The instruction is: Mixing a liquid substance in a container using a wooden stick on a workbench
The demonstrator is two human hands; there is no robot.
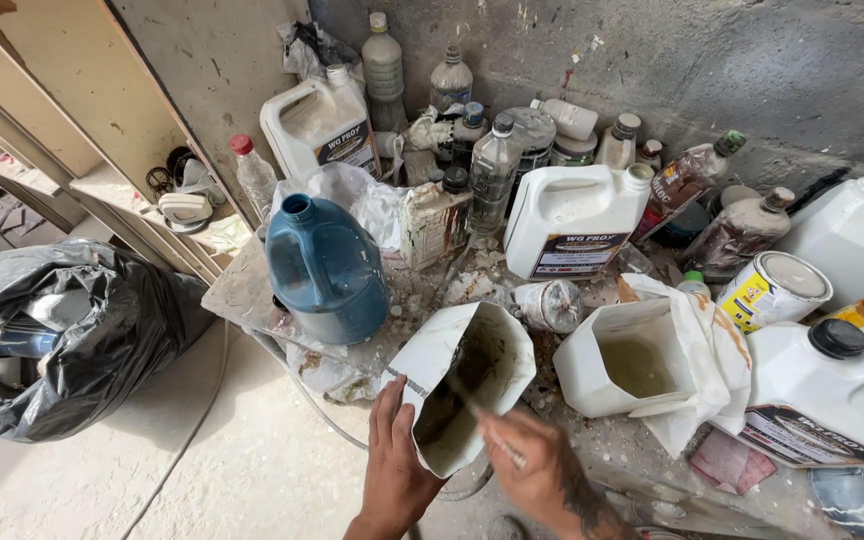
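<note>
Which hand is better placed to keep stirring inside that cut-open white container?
Right. The right hand already grips the stirring stick, whose tip sits inside the cut-open white container. The left hand is clamped on the container's near wall, steadying it.

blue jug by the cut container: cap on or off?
Off. The blue jug stands upright with its round neck open at the top and no cap on it.

We see 2 white jugs with dark rectangular labels, one upper centre (320, 125), one right of centre (574, 218); a yellow-labelled tin (772, 290) at right; a third labelled white jug (832, 400) lower right.
</note>
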